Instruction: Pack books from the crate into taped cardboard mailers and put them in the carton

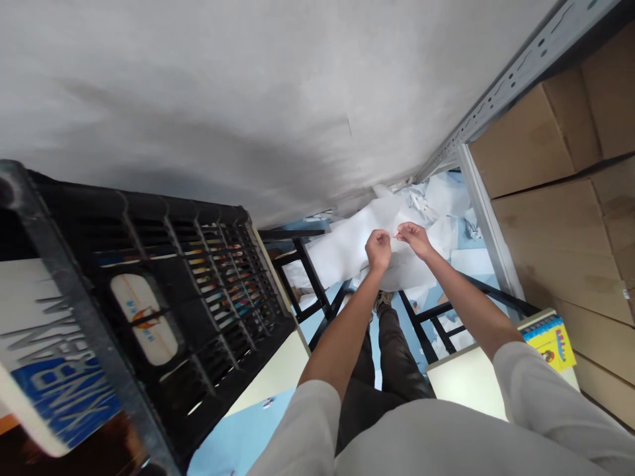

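Note:
My left hand (378, 249) is raised in front of me with its fingers curled in. Close beside it on the right, my right hand (414, 239) pinches with thumb and forefinger. A tiny reddish speck shows at the right fingertips, too small to name. What the left fingers hold, if anything, is hidden. Both hands are above a heap of crumpled white sheets (342, 244) that lies on the light blue floor.
At left a black plastic crate (218, 291) holds many thin, colourful sticks. Stacked cardboard boxes (550, 231) fill a metal rack (489, 218) at right. A yellow spiral notebook (555, 344) lies on a cream surface (466, 383). A grey wall (248, 86) rises ahead; black metal frames (310, 277) stand below.

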Action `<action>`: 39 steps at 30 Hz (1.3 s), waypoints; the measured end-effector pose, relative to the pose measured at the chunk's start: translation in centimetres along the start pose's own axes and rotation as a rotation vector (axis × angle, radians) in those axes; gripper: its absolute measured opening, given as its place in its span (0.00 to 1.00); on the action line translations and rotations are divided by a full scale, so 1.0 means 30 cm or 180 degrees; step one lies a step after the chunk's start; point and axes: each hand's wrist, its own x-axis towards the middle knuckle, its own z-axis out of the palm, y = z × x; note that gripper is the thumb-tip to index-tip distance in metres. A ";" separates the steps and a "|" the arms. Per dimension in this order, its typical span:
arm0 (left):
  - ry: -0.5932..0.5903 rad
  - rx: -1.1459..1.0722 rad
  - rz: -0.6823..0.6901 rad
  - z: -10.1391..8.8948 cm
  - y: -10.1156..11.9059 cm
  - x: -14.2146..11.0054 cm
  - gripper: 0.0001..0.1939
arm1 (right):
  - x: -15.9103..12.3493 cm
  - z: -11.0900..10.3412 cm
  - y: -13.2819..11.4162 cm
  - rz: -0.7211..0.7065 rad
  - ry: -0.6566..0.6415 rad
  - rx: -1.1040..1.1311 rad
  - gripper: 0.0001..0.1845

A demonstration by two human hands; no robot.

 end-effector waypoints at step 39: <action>-0.1965 0.0625 0.1412 -0.361 0.411 -0.808 0.11 | -1.139 -0.217 -0.200 -0.0389 0.2644 0.0296 0.19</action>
